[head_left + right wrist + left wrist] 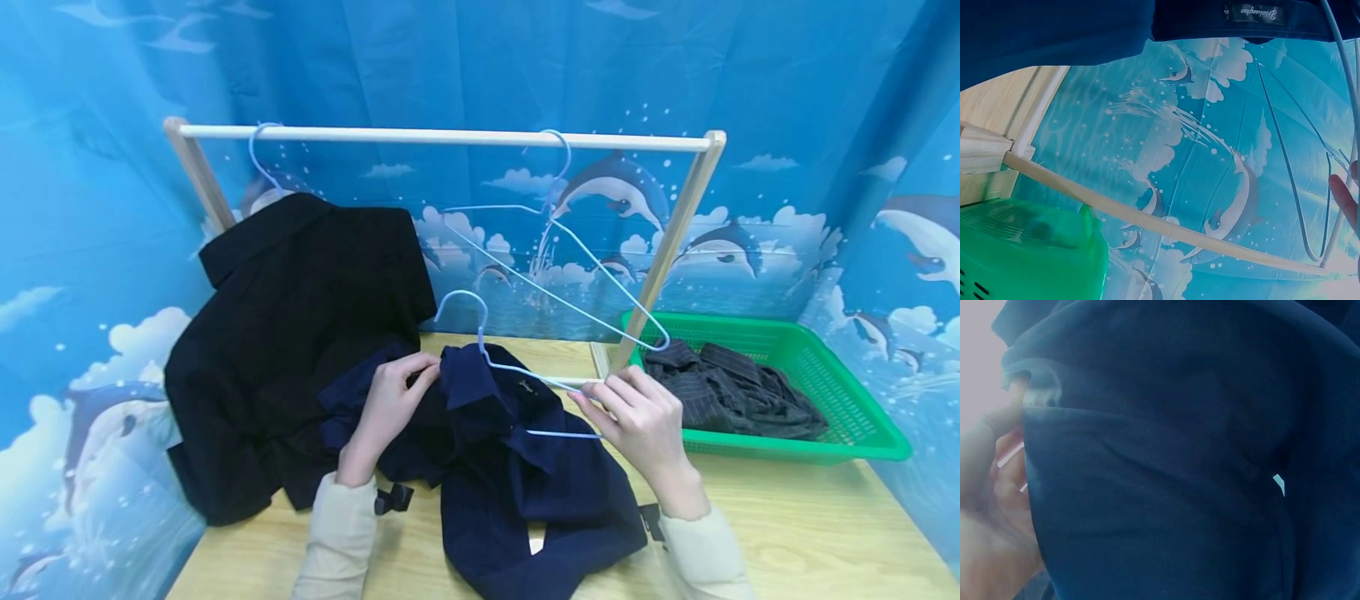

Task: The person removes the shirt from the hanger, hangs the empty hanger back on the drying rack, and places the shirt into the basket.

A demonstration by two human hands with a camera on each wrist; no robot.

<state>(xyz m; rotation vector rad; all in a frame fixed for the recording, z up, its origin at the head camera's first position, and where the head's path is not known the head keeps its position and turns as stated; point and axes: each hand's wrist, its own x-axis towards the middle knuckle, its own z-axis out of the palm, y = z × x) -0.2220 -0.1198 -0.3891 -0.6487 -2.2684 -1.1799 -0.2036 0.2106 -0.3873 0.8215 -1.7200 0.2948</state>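
Presently, my left hand [390, 404] is pinching the navy garment [562, 483] at its collar [471, 392]; rightward, the blue hanger [562, 433] is extending lengthwise from the collar, its right end being clamped by my right hand [639, 412].

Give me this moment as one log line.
Left hand: holds navy garment | right hand: pinches blue hanger | rack: black garment, bare hanger | green basket: dark striped clothing

Cream sleeves [337, 527], black wrist fittings [394, 498]
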